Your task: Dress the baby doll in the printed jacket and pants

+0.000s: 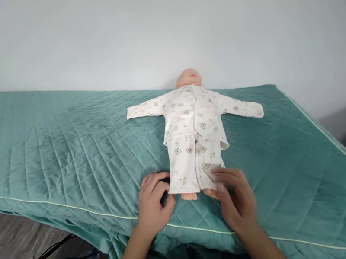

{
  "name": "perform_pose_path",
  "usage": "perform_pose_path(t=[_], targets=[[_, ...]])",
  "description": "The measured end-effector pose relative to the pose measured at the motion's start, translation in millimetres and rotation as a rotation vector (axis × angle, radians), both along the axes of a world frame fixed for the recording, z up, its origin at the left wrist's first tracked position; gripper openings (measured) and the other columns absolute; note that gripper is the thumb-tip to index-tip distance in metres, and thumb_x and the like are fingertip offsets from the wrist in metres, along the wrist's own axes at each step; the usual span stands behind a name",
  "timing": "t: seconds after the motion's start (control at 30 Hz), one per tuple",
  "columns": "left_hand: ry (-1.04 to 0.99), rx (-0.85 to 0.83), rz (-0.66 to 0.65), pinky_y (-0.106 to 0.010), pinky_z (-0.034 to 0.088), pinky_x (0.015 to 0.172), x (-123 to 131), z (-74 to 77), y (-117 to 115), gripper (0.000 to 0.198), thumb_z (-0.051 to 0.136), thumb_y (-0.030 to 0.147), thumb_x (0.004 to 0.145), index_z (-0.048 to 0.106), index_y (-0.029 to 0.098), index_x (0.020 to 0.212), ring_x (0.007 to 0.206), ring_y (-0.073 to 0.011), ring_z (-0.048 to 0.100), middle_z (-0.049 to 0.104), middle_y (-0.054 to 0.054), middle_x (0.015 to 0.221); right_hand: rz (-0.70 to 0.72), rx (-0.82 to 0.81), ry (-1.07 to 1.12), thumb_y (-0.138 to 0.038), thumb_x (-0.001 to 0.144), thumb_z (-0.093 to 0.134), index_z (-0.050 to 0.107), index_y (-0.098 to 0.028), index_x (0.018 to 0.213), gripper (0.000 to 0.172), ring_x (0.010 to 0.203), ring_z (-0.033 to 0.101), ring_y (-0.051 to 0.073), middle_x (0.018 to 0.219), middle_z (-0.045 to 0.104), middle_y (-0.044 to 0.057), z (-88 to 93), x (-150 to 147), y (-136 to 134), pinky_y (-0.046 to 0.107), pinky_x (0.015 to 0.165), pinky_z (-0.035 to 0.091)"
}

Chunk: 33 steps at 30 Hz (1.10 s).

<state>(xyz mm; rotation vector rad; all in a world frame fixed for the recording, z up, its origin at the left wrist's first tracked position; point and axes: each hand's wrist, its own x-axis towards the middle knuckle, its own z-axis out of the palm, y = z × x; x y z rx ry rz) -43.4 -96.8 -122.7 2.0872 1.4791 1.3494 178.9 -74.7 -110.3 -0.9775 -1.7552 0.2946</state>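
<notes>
While the doll (194, 121) lies on its back on the green quilted cover (81, 155), its head (187, 77) near the pale wall (144, 29) and its feet (189, 196) toward the person, both bare hands flank the lower ends of its white printed trousers (182, 163). The left hand (155, 202) is at the left-hand cuff, fingers bent and thumb curving toward the forefinger; whether they pinch cloth I cannot tell. At the other cuff, the right hand (239, 200) curls its fingers over the trouser edge, thumb close to the foot; a pinch there is equally unclear. The matching shirt (178, 111) has its sleeves stretched outward.
</notes>
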Motion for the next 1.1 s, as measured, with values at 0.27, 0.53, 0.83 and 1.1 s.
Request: perform_pose_path(t=[0.27, 0.53, 0.83, 1.1], targets=[[-0.037, 0.024, 0.000, -0.042, 0.051, 0.093, -3.4, -6.2, -7.5, 0.018, 0.061, 0.011, 0.087, 0.046, 0.021, 0.084, 0.117, -0.0235, 0.060, 0.061, -0.010, 0.129, -0.225, -0.195, 0.030, -0.021, 0.100, 0.054, 0.065, -0.023, 0.096, 0.012, 0.070, 0.059, 0.012, 0.081, 0.064, -0.002, -1.8, -3.5, -1.9, 0.025, 0.064, 0.045], [-0.006, 0.222, 0.131, -0.051, 0.050, 0.104, 9.7, -3.3, -21.0, 0.027, 0.065, 0.015, 0.086, 0.049, 0.021, 0.107, 0.133, -0.0286, 0.053, 0.051, -0.016, 0.139, -0.146, -0.243, 0.025, -0.024, 0.100, 0.055, 0.066, -0.021, 0.089, 0.016, 0.066, 0.059, 0.011, 0.076, 0.066, -0.002, 0.3, -2.9, 0.0, 0.024, 0.061, 0.043], [0.298, 0.095, 0.142, -0.061, 0.039, 0.116, 71.7, 21.4, -8.5, 0.028, 0.060, 0.011, 0.088, 0.060, 0.018, 0.115, 0.145, -0.0347, 0.038, 0.049, -0.017, 0.150, -0.102, -0.260, 0.112, -0.027, 0.099, 0.056, 0.067, -0.021, 0.090, 0.016, 0.071, 0.061, 0.012, 0.080, 0.068, -0.002, -1.7, 1.1, 0.1, 0.024, 0.066, 0.046], [0.028, 0.169, 0.083, -0.052, 0.048, 0.109, 66.2, 9.0, -4.1, 0.017, 0.058, 0.010, 0.089, 0.060, 0.020, 0.103, 0.135, -0.0281, 0.050, 0.058, -0.012, 0.136, -0.086, -0.278, 0.168, -0.028, 0.100, 0.055, 0.068, -0.021, 0.087, 0.019, 0.066, 0.056, 0.011, 0.075, 0.063, -0.002, -1.0, 2.4, -1.8, 0.025, 0.063, 0.043]])
